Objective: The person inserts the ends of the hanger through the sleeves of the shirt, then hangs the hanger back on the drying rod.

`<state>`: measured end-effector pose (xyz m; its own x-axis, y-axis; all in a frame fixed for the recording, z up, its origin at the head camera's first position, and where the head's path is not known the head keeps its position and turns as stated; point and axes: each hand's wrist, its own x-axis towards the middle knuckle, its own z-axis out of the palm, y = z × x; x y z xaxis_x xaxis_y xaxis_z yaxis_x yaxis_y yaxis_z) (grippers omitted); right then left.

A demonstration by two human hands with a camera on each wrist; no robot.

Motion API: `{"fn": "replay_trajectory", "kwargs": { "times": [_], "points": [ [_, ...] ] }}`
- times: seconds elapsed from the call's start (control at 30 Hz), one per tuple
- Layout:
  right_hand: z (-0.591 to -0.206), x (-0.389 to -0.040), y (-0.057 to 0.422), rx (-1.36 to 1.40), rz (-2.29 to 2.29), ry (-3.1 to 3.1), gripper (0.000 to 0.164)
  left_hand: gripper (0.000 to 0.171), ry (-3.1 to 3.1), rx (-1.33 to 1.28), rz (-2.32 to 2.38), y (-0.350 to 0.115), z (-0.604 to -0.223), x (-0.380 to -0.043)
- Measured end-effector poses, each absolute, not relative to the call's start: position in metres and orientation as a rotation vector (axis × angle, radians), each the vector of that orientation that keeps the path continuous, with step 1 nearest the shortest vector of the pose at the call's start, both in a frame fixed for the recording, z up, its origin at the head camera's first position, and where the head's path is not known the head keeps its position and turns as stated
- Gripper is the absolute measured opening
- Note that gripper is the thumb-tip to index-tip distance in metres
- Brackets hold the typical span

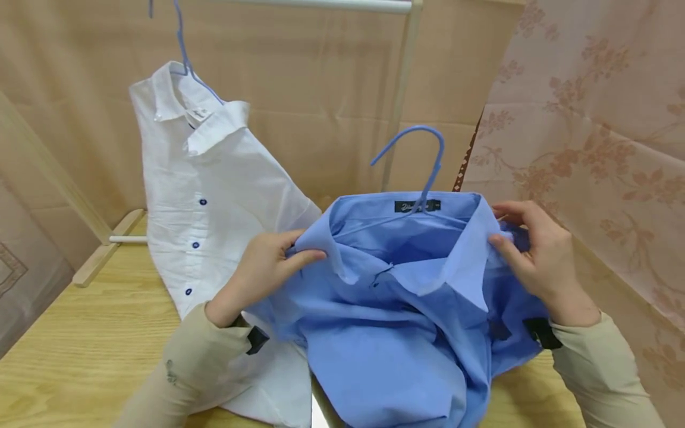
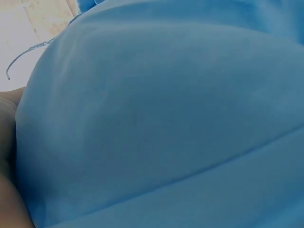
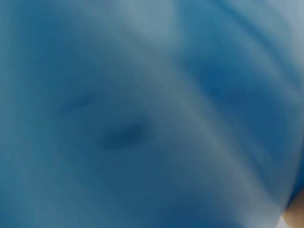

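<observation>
A blue collared shirt [image 1: 385, 351] is held up in front of me by both hands. Its collar gapes, showing a black label [image 1: 417, 205] at the back of the neck. A blue wire hanger [image 1: 440, 156] sits inside the shirt, its hook rising above the collar. My left hand [image 1: 262, 267] pinches the shoulder on the left side of the collar between thumb and fingers. My right hand [image 1: 540, 255] grips the other shoulder, thumb in front. Blue cloth [image 2: 161, 109] fills most of the left wrist view, and blurred blue cloth [image 3: 142, 118] fills the right one.
A white shirt [image 1: 235, 196] with dark buttons hangs at the left from another blue hanger [image 1: 182, 44], partly behind my left arm. A rack bar [image 1: 332, 5] crosses the top. The rack's wooden foot [image 1: 107, 249] stands on the wood-grain table [image 1: 69, 345]. A floral curtain [image 1: 605, 119] hangs at right.
</observation>
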<state>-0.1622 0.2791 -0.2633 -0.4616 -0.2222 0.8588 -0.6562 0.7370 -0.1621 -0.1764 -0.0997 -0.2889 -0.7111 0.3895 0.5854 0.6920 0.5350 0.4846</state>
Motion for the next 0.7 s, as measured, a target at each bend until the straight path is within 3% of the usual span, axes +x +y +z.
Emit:
{"fn": "replay_trajectory", "kwargs": {
  "times": [0.13, 0.27, 0.5, 0.7],
  "points": [
    [-0.265, -0.163, 0.295, 0.67, 0.481, -2.099, 0.067, 0.016, -2.365, -0.878, -1.012, -0.102, -0.285, -0.176],
    [-0.264, -0.161, 0.303, 0.673, 0.367, -2.138, 0.063, 0.014, -2.355, -0.879, -1.0, -0.103, -0.28, -0.176],
    [-0.259, -0.151, 0.317, 0.685, 0.424, -2.285, 0.039, 0.018, -2.373, -0.782, -0.972, -0.105, -0.275, -0.176],
    [-0.248, -0.142, 0.331, 0.742, 0.889, -2.206, 0.02, 0.025, -2.386, -0.717, -0.928, -0.105, -0.275, -0.176]
  ]
}}
